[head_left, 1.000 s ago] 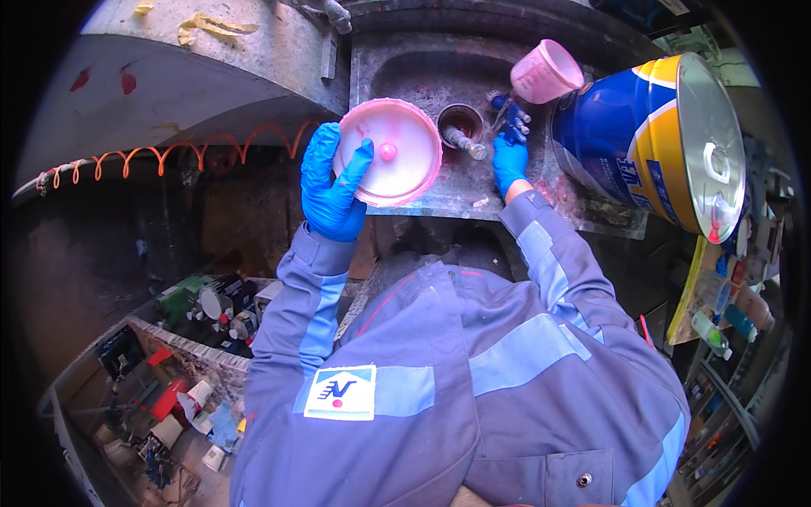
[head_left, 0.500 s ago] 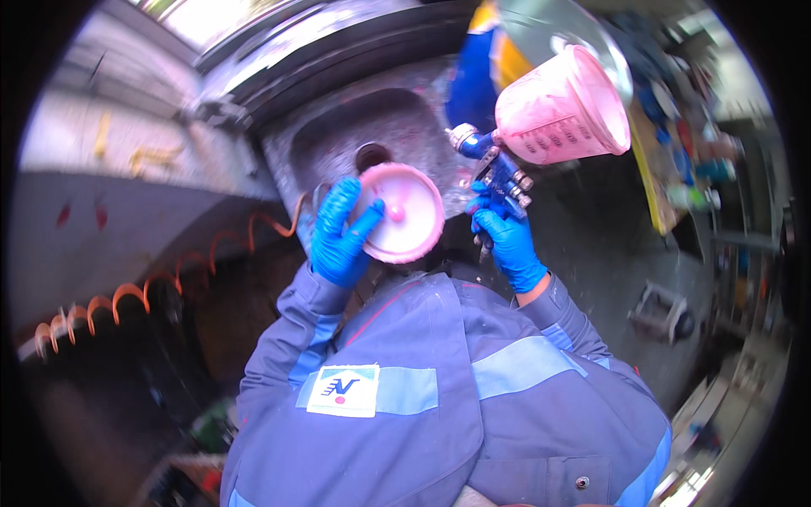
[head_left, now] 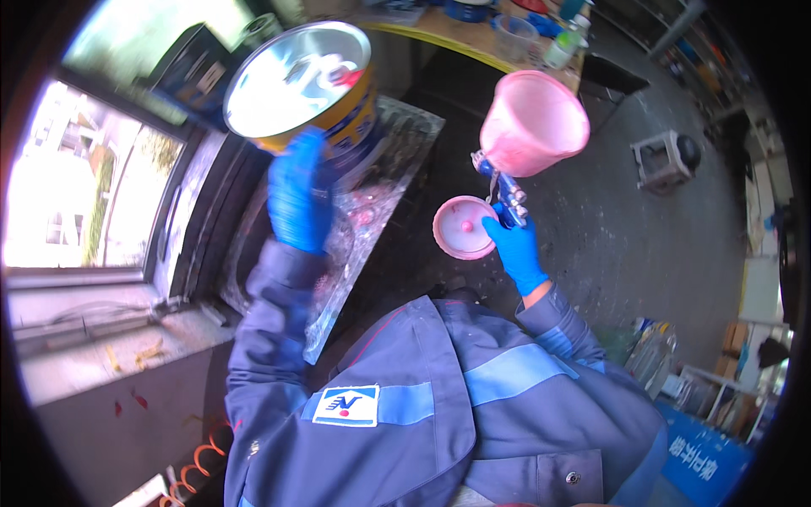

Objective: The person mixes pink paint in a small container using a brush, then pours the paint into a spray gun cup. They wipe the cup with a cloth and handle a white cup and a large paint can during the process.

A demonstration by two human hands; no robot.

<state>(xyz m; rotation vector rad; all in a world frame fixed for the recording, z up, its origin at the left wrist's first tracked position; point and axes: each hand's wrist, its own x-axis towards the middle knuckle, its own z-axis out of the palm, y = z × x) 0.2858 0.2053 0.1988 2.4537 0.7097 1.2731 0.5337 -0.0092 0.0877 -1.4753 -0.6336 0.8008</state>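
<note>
My right hand point(head_left: 515, 245), in a blue glove, grips a blue spray gun point(head_left: 507, 194) and also a round pink lid point(head_left: 463, 226) at its side. A pink, paint-stained cup point(head_left: 532, 122) sits on the gun, its open top tilted toward the right. My left hand point(head_left: 300, 190), also gloved and smeared by motion, is raised at the large blue and yellow drum point(head_left: 346, 135), its fingertips in front of the drum's lower rim. Whether it touches or grips the drum I cannot make out. The drum has a silver lid and stands on a paint-spattered metal worktop point(head_left: 389, 169).
A window point(head_left: 84, 186) and sill are at the left. At the top, a yellow-edged bench point(head_left: 431, 29) carries containers and bottles. A stool point(head_left: 663, 160) stands on the grey floor at the right, with shelving and boxes beyond. An orange coiled hose point(head_left: 203, 460) hangs at lower left.
The view has swung toward the right. The gun with its cup has been lifted off the worktop. The lid has passed from my left hand to my right, and my left hand has moved up to the drum.
</note>
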